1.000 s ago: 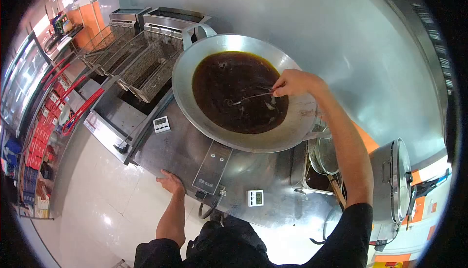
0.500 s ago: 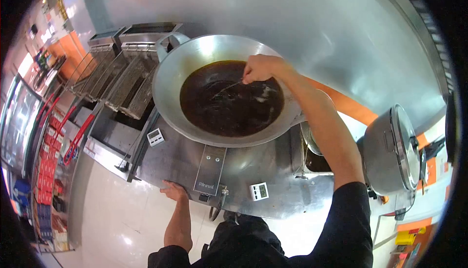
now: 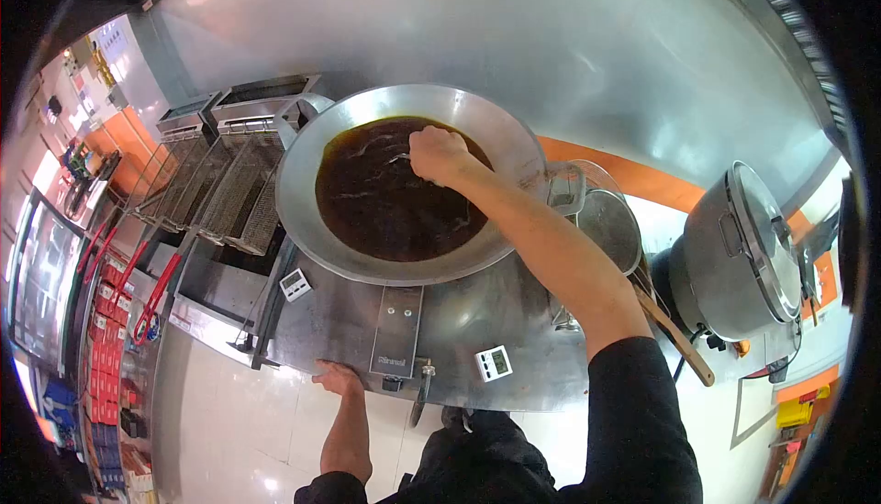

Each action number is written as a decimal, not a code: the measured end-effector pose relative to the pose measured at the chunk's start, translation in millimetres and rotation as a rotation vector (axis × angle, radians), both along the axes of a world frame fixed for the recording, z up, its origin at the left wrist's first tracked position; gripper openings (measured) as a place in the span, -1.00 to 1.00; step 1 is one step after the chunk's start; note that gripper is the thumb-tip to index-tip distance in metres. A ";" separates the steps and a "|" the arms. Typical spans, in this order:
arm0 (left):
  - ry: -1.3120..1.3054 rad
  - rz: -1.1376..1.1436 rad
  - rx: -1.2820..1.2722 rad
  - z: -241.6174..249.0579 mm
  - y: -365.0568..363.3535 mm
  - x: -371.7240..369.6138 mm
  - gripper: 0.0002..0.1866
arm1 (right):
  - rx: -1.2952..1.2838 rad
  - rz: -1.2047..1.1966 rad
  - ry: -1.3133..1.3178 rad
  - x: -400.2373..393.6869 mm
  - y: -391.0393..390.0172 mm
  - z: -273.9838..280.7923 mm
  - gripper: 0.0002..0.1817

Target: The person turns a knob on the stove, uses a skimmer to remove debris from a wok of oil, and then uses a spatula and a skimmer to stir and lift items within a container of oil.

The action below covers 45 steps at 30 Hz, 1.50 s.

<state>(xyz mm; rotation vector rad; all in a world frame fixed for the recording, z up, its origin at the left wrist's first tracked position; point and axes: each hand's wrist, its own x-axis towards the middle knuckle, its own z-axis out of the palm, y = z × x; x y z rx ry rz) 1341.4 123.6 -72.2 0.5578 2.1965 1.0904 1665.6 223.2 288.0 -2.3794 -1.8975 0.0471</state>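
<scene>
Head view: right hand point(image 3: 439, 154) clamped on thin utensil point(image 3: 398, 158) over wok point(image 3: 303, 160) w/ dark liquid; left hand point(image 3: 338, 379) flat on counter edge (bracing).

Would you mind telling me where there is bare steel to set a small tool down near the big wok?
The steel counter front is bare between the large round metal wok and the two small white timers. Crowded: wire fryer baskets on the wok's left, strainers and lidded steel pot on its right.
</scene>
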 end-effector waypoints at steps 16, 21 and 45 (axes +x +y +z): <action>0.038 0.048 0.043 -14.6 4.7 -2.5 -0.23 | -0.069 0.335 -0.035 92.1 -58.6 50.7 -0.68; 0.050 0.041 0.028 -7.2 3.6 -1.6 -0.23 | -0.209 0.214 -0.079 80.7 -103.4 122.6 -0.70; 0.069 0.061 -0.017 -1.7 6.3 0.5 -0.27 | -0.378 0.306 -0.062 92.7 6.9 43.3 -0.59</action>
